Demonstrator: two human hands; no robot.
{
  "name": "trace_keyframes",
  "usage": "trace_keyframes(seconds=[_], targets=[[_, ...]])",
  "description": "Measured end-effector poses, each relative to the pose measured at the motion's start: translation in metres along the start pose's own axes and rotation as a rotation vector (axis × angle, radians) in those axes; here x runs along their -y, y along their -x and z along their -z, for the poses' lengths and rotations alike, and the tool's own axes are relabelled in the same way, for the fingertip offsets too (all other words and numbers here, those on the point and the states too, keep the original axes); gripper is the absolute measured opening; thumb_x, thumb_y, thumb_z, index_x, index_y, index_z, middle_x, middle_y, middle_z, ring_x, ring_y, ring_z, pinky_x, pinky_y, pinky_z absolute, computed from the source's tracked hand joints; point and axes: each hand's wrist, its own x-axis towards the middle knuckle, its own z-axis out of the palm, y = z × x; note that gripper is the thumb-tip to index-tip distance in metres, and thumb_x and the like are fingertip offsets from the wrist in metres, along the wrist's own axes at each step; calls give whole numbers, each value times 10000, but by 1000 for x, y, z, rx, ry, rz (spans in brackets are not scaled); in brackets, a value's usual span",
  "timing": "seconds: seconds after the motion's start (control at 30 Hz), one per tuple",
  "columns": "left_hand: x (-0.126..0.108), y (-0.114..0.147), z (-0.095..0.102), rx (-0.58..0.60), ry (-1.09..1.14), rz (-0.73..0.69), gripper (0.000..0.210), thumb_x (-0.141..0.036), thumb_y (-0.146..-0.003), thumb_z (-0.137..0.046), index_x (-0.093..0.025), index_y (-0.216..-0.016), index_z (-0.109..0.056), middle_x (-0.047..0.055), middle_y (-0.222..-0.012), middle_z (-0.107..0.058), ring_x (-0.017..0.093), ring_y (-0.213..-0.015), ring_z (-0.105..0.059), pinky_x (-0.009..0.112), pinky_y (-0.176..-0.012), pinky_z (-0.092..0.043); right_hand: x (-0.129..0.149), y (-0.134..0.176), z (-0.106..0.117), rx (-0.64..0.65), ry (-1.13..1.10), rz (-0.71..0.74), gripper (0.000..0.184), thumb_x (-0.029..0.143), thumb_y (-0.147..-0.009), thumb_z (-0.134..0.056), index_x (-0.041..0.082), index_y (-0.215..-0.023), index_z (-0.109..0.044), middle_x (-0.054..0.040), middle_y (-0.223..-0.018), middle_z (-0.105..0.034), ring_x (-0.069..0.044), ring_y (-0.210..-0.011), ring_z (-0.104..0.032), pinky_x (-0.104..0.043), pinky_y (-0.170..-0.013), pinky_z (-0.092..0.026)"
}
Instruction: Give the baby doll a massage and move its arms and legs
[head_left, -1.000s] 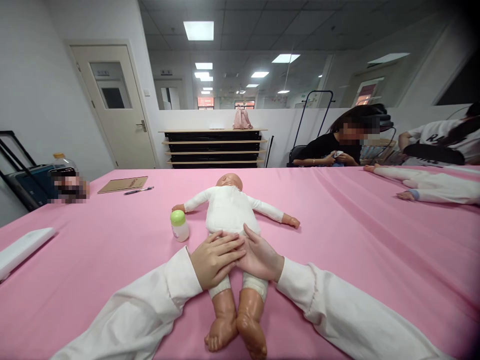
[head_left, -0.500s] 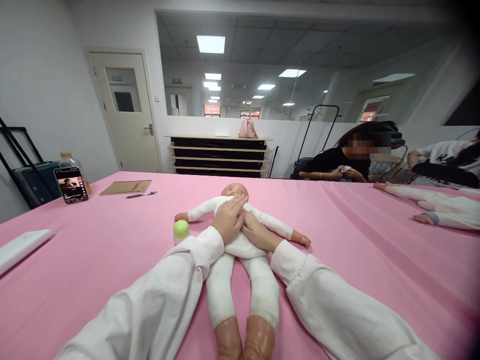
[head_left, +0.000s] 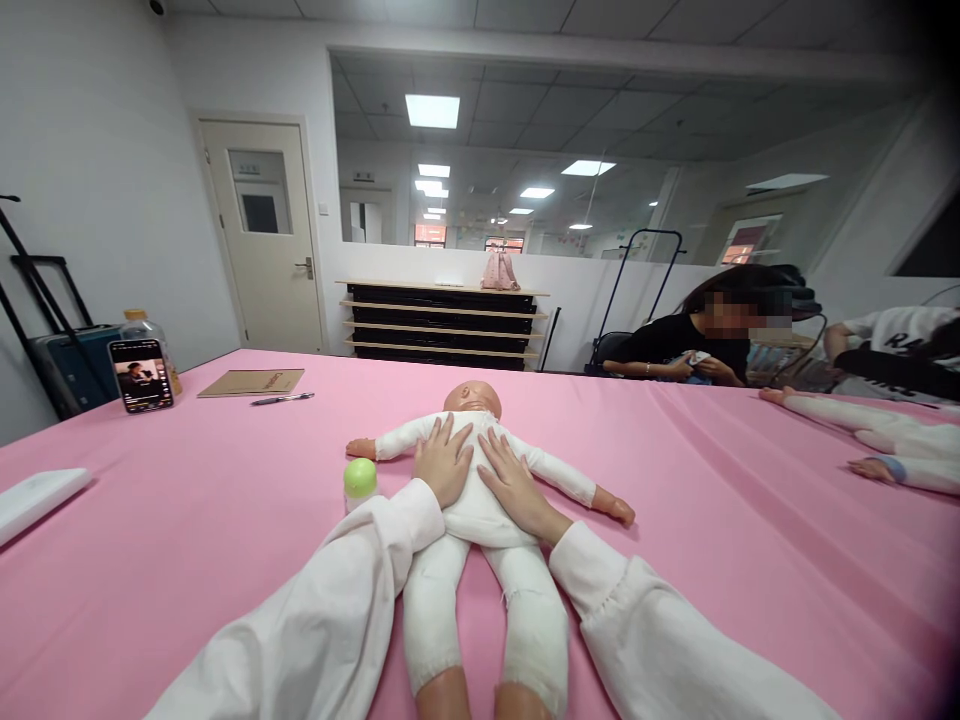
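Observation:
A baby doll (head_left: 480, 500) with a white cloth body lies on its back on the pink tablecloth (head_left: 247, 560), head away from me and arms spread. My left hand (head_left: 444, 462) rests flat on the left side of its chest, fingers spread. On the right side of the chest lies my right hand (head_left: 519, 485), palm down with its fingers apart. A strip of white cloth shows between the two hands. Beside the doll's arm, close to my left sleeve, stands a small bottle with a green cap (head_left: 361, 478), its lower part hidden by the sleeve.
At the left are a propped phone (head_left: 142, 377), a bottle with an orange cap (head_left: 154, 335), a brown notebook (head_left: 251, 382), a pen (head_left: 283, 399) and a white object (head_left: 41, 500). Another doll (head_left: 900, 440) lies at the right edge. A person (head_left: 675, 345) sits beyond the table.
My hands were together on the middle of the doll's chest; now they have moved apart to either side. The view has tilted up slightly.

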Motion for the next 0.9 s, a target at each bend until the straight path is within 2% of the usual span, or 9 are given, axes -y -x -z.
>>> trace_keyframes(seconds=[0.1, 0.17, 0.27, 0.37, 0.43, 0.57, 0.73, 0.8, 0.9], targets=[[2, 2, -4, -71, -57, 79, 509, -397, -859, -363, -213, -1332, -340, 108, -1430, -246, 300, -1309, -232, 579, -995, -247, -1, 1, -3, -83, -24, -171, 623, 496, -863, -271, 197, -1396, -149, -55, -1471, -45, -254, -1353, -12, -575, -1048, -72], [1, 4, -5, -147, -113, 85, 530, -375, -855, -367, -114, -1317, -362, 168, -1389, -312, 300, -1286, -286, 546, -1007, -265, 0, 3, -5, -169, -34, -209, 646, 472, -856, -305, 122, -1387, -188, -104, -1460, -112, -253, -1350, -76, -530, -1068, -123], [0, 7, -7, -220, -164, -95, 433, -223, -835, -386, -36, -1215, -476, 194, -1292, -450, 259, -1234, -387, 441, -1028, -313, 2, 7, -7, -273, -1, -46, 533, 355, -863, -318, 118, -1340, -325, -97, -1417, -277, -214, -1336, -177, -450, -1085, -185], [2, 7, -9, -180, -124, -366, 386, -76, -781, -379, -50, -1122, -556, 147, -1215, -541, 202, -1180, -462, 353, -1015, -365, 3, 9, -6, -231, 62, 189, 469, 226, -854, -278, 175, -1306, -392, -39, -1376, -370, -166, -1323, -225, -414, -1088, -201], [4, 6, -10, -158, -86, -434, 400, -46, -765, -367, -50, -1116, -558, 135, -1199, -556, 189, -1162, -480, 348, -1007, -382, 3, 9, -6, -187, 95, 237, 480, 202, -849, -261, 179, -1315, -376, -36, -1374, -373, -157, -1315, -247, -419, -1087, -196], [4, 5, -9, -101, -55, -405, 455, -55, -775, -346, -60, -1209, -480, 115, -1288, -480, 182, -1238, -389, 381, -1042, -334, 4, 8, -5, -134, 160, 150, 512, 227, -856, -260, 188, -1366, -265, -40, -1424, -274, -184, -1337, -177, -488, -1078, -156], [1, 7, -2, -38, -130, -244, 449, -185, -844, -347, -228, -1289, -394, 18, -1421, -290, 222, -1319, -230, 527, -1032, -265, 7, 8, -5, -129, 182, -4, 549, 294, -856, -315, 226, -1387, -196, -41, -1472, -92, -251, -1351, -56, -517, -1054, -189], [0, 8, -1, -50, -157, -234, 439, -202, -854, -346, -222, -1290, -390, 33, -1419, -292, 218, -1315, -243, 523, -1030, -269, 7, 8, -6, -158, 176, 5, 539, 328, -862, -320, 222, -1381, -220, -58, -1470, -104, -258, -1349, -70, -511, -1055, -196], [-1, 10, -1, -102, -196, -335, 393, -167, -850, -351, -142, -1224, -469, 98, -1331, -433, 212, -1261, -353, 482, -1037, -290, 6, 10, -7, -206, 156, 130, 507, 317, -869, -315, 175, -1355, -295, -88, -1437, -233, -227, -1335, -179, -473, -1068, -213]])
